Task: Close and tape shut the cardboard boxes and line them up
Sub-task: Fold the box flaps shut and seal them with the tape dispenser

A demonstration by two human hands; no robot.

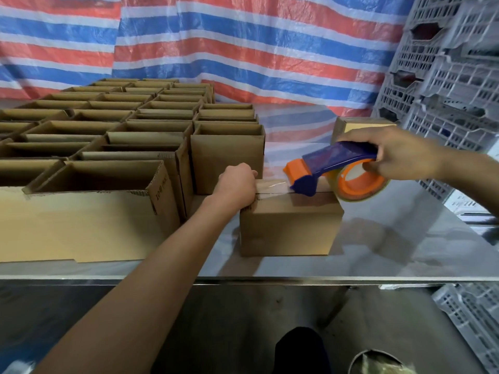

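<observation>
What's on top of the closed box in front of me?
The left hand holds a strip of clear tape at the left edge of the closed box, and the tape dispenser, gripped by the right hand, touches the top. The flap seam beneath is mostly covered.

Packing workshop: rows of open cardboard boxes (226, 163) on a steel table (391, 238), stacked plastic crates (445, 76), striped tarpaulin (243, 49).

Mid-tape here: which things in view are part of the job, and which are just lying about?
In the job: near box, closed, tape started on top; dispenser gripped by the right hand; left hand holding the tape end down on that box; open boxes; far box, closed.
Lying about: grey crates; striped tarp.
</observation>
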